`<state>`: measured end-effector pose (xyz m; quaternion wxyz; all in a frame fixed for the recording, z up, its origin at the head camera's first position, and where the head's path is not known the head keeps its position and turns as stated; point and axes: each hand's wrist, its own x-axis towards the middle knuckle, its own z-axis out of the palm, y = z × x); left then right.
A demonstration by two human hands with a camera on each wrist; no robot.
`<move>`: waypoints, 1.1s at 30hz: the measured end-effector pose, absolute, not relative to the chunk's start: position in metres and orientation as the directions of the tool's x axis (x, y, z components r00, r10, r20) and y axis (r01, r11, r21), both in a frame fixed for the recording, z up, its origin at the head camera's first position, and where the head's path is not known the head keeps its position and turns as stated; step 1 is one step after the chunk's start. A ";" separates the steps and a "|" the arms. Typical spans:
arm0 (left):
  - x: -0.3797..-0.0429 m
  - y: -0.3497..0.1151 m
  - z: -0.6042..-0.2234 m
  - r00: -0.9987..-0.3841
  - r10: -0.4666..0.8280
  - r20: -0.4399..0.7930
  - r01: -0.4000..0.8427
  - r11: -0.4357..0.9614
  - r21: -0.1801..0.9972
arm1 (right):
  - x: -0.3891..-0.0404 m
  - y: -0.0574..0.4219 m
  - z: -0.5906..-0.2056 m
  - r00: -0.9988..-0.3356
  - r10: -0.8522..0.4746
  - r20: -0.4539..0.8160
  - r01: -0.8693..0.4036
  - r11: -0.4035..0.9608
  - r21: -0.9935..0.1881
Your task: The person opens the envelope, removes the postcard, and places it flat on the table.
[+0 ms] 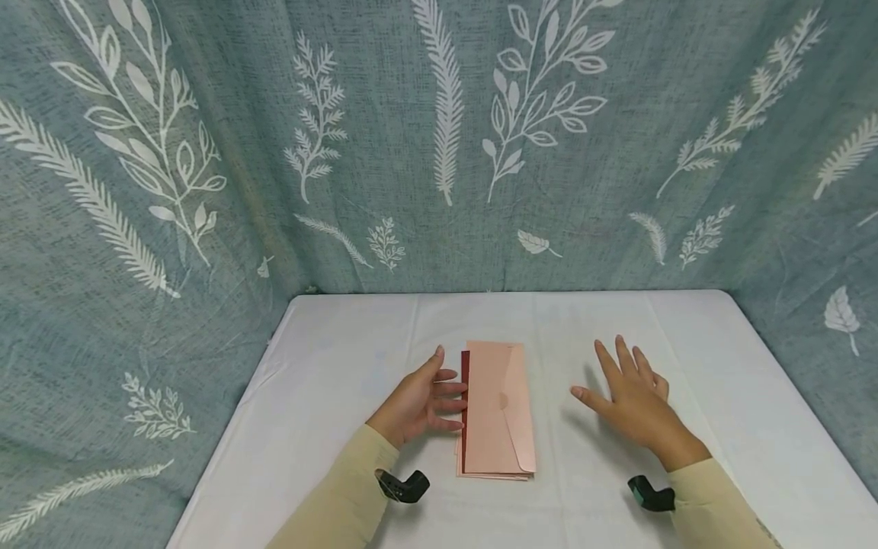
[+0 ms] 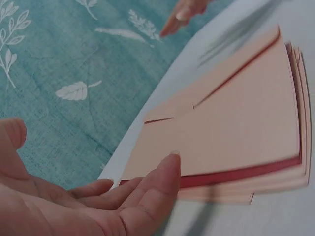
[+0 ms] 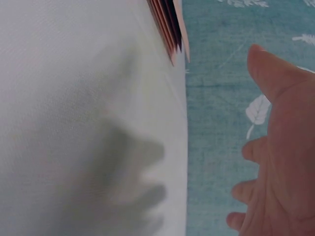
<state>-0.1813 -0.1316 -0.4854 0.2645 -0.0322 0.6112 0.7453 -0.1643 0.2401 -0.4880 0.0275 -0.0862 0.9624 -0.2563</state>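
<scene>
1. A pink envelope (image 1: 488, 412) lies flat on the tabletop (image 1: 343, 335), at five o'clock from the head view's centre: a long, smooth rectangle with a soft sheen. Its flap (image 1: 521, 419) runs down the three o'clock side, the slanting edges meeting at a small rounded tab.
2. Beneath it, a dark red layer (image 2: 246, 172) shows as a narrow strip at nine o'clock; lower pink layers (image 2: 221, 193) jut out below that, their thin paper edges slightly staggered.
3. The left hand (image 1: 418, 400) is at the stack's nine o'clock edge, its grip wide — fingers loosely extended, thumb raised, holding nothing. Whether the fingertips touch the paper, I cannot tell.
4. The right hand (image 1: 634, 400) hovers at three o'clock, well apart from the stack, grip wide and fingers spread, casting a soft shadow.
5. White cloth with faint creases covers the tabletop. Toward twelve o'clock hangs a blue-green curtain (image 1: 384, 99), coarsely woven in look — printed with white leaves and fronds.
</scene>
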 end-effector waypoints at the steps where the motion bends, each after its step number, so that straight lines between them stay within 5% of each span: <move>1: -0.182 -0.131 -0.485 -0.855 0.357 -0.376 -0.441 -0.121 0.889 | -0.164 0.240 -0.488 -0.983 -0.181 -0.012 -0.151 0.852 -0.501; 13: -0.177 -0.120 -0.486 -0.827 0.352 -0.438 -0.505 -0.122 0.855 | -0.163 0.243 -0.492 -0.983 -0.179 -0.027 -0.140 0.847 -0.513; 33: -0.162 -0.086 -0.486 -0.834 0.361 -0.418 -0.432 0.044 0.901 | -0.156 0.243 -0.504 -0.982 -0.184 -0.033 -0.138 0.828 -0.543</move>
